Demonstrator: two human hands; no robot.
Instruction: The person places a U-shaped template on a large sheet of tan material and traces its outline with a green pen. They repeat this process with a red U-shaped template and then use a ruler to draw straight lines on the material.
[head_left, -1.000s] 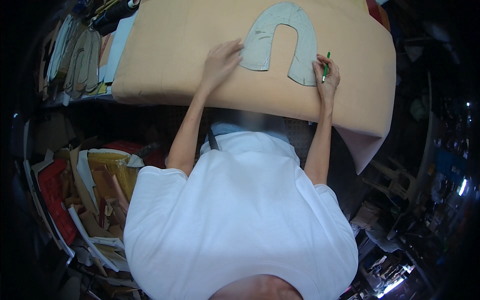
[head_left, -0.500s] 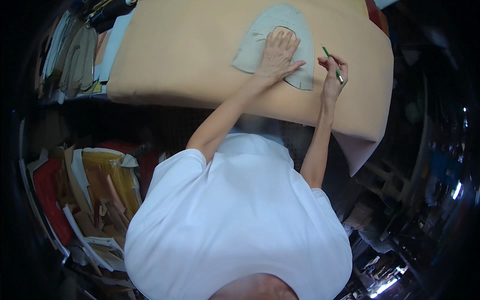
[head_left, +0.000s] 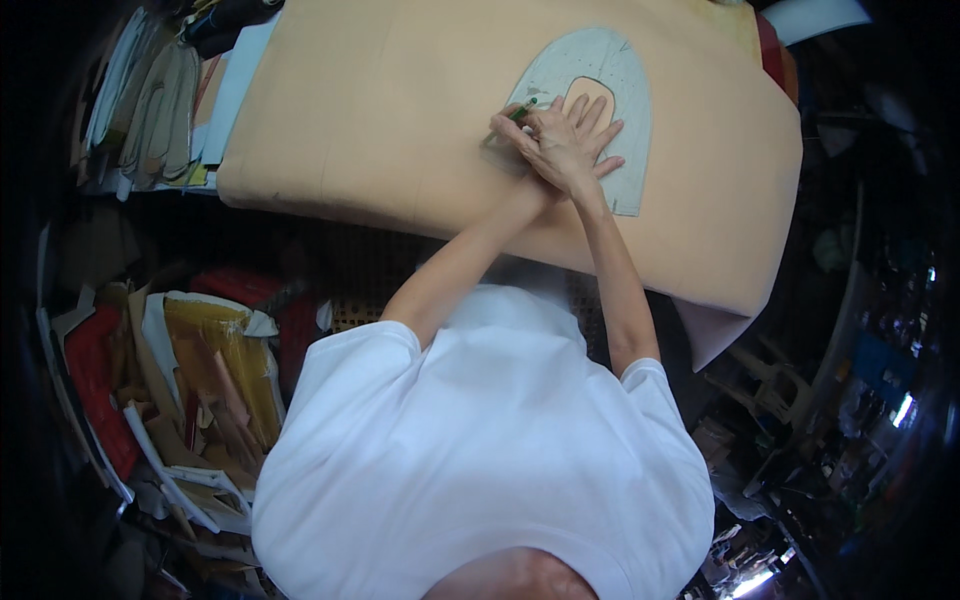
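Observation:
A grey, arch-shaped template with a cut-out opening lies on a wide peach-coloured sheet that covers the table. My left hand presses flat on the template, fingers spread across the opening. Crossing over it, my right hand grips a green pencil at the template's left edge. The pencil's tip is too blurred to make out. Part of my left hand and wrist is hidden under the right one.
Folded sheets and card pieces are stacked at the table's left. Below them, scraps and rolls stand upright. The sheet's corner hangs over the near right edge. A pale plastic chair stands in the dim area at right.
My right hand has swung left with the pencil, from right of the template to its left edge, crossing over my left hand. The left hand still presses on the template.

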